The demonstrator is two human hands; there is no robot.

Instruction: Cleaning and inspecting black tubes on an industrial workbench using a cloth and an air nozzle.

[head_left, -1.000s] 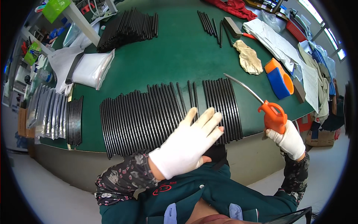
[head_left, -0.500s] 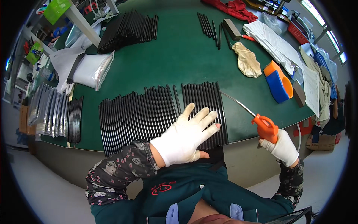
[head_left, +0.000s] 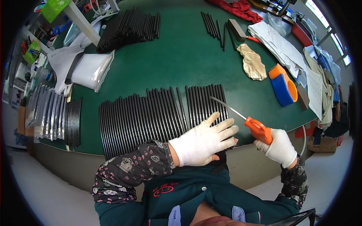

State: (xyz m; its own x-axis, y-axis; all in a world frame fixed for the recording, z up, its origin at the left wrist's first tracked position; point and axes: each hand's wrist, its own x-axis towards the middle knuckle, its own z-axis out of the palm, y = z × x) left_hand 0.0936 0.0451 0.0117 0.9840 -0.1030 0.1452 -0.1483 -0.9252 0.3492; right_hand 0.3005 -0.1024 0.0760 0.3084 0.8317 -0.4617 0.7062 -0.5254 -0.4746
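Note:
My left hand [head_left: 205, 141], in a white glove, lies open with fingers spread across the near part of a row of black rods [head_left: 197, 103]. To its left, a wider row of black rods [head_left: 132, 118] runs side by side along the table's front edge. One single rod [head_left: 181, 107] lies slightly apart between the two rows. My right hand [head_left: 281, 148], also gloved, is closed around the handle of an orange air blow gun [head_left: 258, 130]. The gun's thin metal nozzle points left, its tip over the far part of the right-hand row. My left hand hides the near ends of those rods.
A large pile of black rods [head_left: 132, 28] sits at the back left, beside a white plastic-wrapped bundle [head_left: 92, 69]. Wrapped rods [head_left: 51, 116] lie at the far left. On the right are a cream glove [head_left: 252, 64], an orange-and-blue tape dispenser [head_left: 283, 88] and papers [head_left: 277, 43].
My left hand has slid to the right over the rods. The air blow gun has moved left, bringing its nozzle tip from the row's right edge to above the rods.

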